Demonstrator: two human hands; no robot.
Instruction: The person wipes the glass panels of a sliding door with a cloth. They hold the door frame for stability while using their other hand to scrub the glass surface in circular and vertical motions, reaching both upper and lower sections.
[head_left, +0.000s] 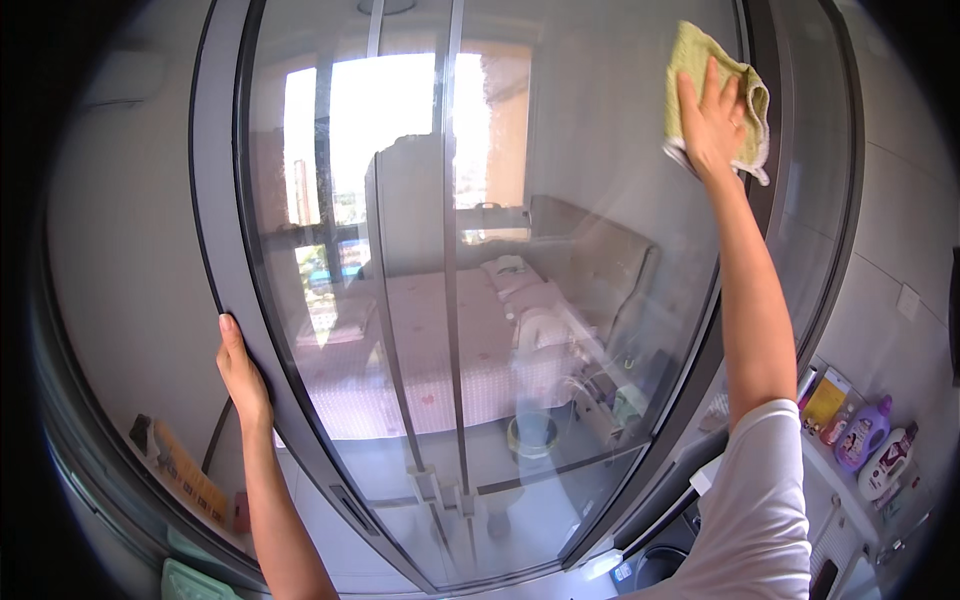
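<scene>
A yellow-green cloth (686, 56) with a pale edging lies against the upper right of a glass door pane (600, 135). My right hand (712, 124) presses it there, fingers spread over the fabric, close to the dark right-hand frame (761, 165). Lower on the left, my left hand (244, 375) grips the outer edge of the grey door frame (281, 375); its thumb rests along the edge and the other fingers are partly hidden. A recessed handle (354, 510) sits low in that frame. Through the glass, with reflections over it, a bed (420, 322) shows.
Detergent bottles (862, 435) stand on a counter at the right, beside a tiled wall (877, 315). Below it is a dark washing machine (664, 566). A green plastic item (196, 581) and an orange-brown box (187, 469) lie at lower left. A bin (532, 435) shows through the glass.
</scene>
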